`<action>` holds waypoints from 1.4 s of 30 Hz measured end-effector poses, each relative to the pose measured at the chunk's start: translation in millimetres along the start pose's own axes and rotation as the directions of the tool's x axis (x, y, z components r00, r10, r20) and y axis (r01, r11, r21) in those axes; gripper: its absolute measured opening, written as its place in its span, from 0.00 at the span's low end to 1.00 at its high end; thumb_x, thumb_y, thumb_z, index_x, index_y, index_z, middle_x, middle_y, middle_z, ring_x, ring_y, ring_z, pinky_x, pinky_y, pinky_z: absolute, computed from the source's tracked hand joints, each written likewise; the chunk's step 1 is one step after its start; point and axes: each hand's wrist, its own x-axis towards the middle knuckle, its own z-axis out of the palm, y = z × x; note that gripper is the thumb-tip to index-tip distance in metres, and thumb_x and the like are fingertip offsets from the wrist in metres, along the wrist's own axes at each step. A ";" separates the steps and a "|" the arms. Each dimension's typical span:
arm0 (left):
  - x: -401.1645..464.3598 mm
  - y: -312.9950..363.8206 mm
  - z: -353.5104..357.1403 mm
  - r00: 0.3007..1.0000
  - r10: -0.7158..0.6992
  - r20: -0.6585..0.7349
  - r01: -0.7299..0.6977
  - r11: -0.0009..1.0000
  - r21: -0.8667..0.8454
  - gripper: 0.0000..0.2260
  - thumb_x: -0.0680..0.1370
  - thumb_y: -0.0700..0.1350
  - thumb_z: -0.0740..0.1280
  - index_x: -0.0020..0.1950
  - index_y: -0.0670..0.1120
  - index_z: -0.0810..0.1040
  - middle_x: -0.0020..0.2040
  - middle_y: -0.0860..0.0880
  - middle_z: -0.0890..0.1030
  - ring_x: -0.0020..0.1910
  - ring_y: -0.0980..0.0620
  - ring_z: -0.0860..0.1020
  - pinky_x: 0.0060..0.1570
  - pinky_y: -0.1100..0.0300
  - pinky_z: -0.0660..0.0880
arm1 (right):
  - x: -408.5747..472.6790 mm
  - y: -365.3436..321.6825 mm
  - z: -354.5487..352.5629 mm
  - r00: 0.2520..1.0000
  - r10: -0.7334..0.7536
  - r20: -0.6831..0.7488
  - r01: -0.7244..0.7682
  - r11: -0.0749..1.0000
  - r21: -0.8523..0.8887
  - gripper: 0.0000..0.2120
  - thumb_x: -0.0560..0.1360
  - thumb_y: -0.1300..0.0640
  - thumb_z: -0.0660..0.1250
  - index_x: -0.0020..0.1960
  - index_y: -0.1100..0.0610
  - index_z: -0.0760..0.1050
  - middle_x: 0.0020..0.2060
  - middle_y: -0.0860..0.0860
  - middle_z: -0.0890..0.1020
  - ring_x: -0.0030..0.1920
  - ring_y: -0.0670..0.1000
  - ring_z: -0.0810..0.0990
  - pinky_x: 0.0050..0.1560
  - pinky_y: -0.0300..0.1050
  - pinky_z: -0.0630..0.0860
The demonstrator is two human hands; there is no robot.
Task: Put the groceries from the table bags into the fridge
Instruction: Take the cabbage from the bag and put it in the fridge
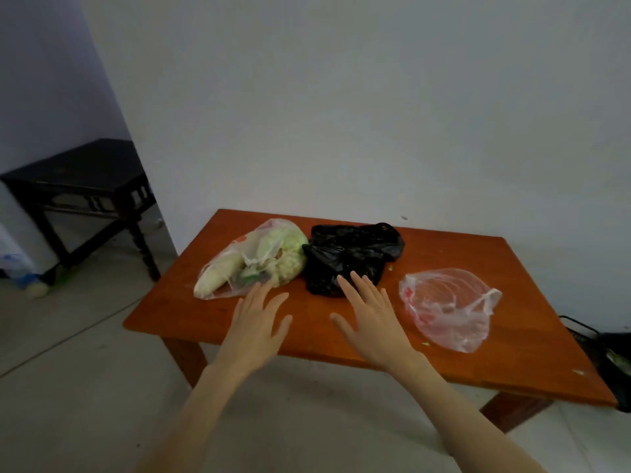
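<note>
At the far left a dark side table (78,179) stands on the grey floor (85,336) against the wall (341,97); below it, at the frame's edge, lie some blurred pale and blue things too unclear to name. The low red-brown table (191,315) fills the middle of the view, set against the wall. On its left part lies a clear bag (252,259) holding a white radish (218,276) at its near-left end and a pale green cabbage (285,247) at its far-right end; other contents inside cannot be made out. The left hand (256,331) hovers over the table with fingers straight and spread, holding nothing; its fingertips (266,285) reach the near edge of the clear bag, though whether they touch it cannot be told. Just right of the clear bag, touching it, sits a crumpled black bag (351,254); its contents are hidden. The right hand (370,322) is likewise flat and spread wide, holding nothing, its fingertips over the near edge of the black bag. Further right, apart from the black bag, lies a thin pink-tinted bag (447,308), collapsed and see-through, with red print; a few green scraps dot the tabletop near it. At the far right, beside the table's corner, a black bin (618,363) stands on the floor. No fridge is in view.
</note>
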 end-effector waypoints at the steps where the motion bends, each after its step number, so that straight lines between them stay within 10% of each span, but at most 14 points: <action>1: 12.4 -19.1 0.0 1.000 0.006 -0.003 -0.006 1.000 -0.002 0.21 0.80 0.54 0.57 0.72 0.50 0.64 0.75 0.47 0.58 0.75 0.48 0.54 0.72 0.47 0.56 | 17.1 -4.0 9.0 1.000 0.002 0.011 -0.002 1.000 0.005 0.30 0.79 0.42 0.53 0.76 0.48 0.45 0.77 0.49 0.46 0.76 0.50 0.41 0.74 0.51 0.41; 11: 123.0 -151.1 4.9 0.998 0.021 0.051 -0.019 1.000 -0.024 0.21 0.77 0.51 0.62 0.69 0.50 0.66 0.69 0.48 0.67 0.68 0.49 0.65 0.66 0.53 0.66 | 152.6 -49.7 95.5 0.991 0.130 0.028 -0.133 0.975 0.181 0.23 0.80 0.46 0.55 0.73 0.52 0.61 0.70 0.49 0.67 0.71 0.48 0.62 0.67 0.39 0.61; 21: 206.3 -164.3 54.1 0.978 -0.027 0.205 0.015 0.998 0.059 0.39 0.72 0.66 0.62 0.75 0.52 0.49 0.76 0.51 0.53 0.75 0.49 0.50 0.73 0.45 0.49 | 246.6 -28.2 138.4 0.989 0.132 0.061 -0.142 0.968 0.205 0.20 0.81 0.56 0.56 0.72 0.58 0.63 0.70 0.52 0.67 0.71 0.50 0.63 0.68 0.37 0.59; 26: 257.4 -159.6 80.4 0.985 0.018 0.171 -0.032 0.996 0.082 0.26 0.75 0.60 0.61 0.70 0.52 0.66 0.70 0.52 0.64 0.71 0.50 0.60 0.70 0.52 0.55 | 289.7 -11.5 143.6 0.983 0.154 0.103 -0.183 0.891 0.416 0.20 0.81 0.61 0.54 0.72 0.61 0.63 0.72 0.54 0.65 0.72 0.50 0.62 0.68 0.33 0.57; 32: 313.7 -168.5 44.2 0.941 -0.101 0.323 0.255 0.840 -0.479 0.04 0.79 0.45 0.61 0.50 0.49 0.75 0.53 0.53 0.79 0.44 0.54 0.74 0.42 0.65 0.69 | 311.1 -6.3 137.7 0.972 0.187 0.143 -0.234 0.819 0.525 0.20 0.81 0.60 0.55 0.72 0.60 0.62 0.69 0.54 0.69 0.69 0.51 0.68 0.65 0.39 0.67; 37: 356.9 -171.4 14.7 0.896 -0.151 0.418 0.439 0.448 -0.779 0.06 0.79 0.38 0.58 0.48 0.44 0.74 0.46 0.47 0.82 0.46 0.51 0.82 0.45 0.60 0.76 | 316.3 -7.6 132.1 0.948 0.239 0.209 -0.316 0.772 0.551 0.22 0.82 0.56 0.53 0.74 0.57 0.58 0.70 0.55 0.68 0.67 0.52 0.70 0.64 0.40 0.68; 42: 389.4 -158.6 10.7 0.839 0.015 0.545 0.442 0.566 -0.696 0.11 0.77 0.33 0.53 0.50 0.41 0.73 0.32 0.48 0.80 0.30 0.50 0.79 0.31 0.61 0.76 | 325.0 -10.6 134.6 0.886 0.394 0.243 -0.447 0.591 0.672 0.20 0.81 0.52 0.55 0.72 0.53 0.64 0.54 0.56 0.81 0.52 0.49 0.80 0.47 0.32 0.74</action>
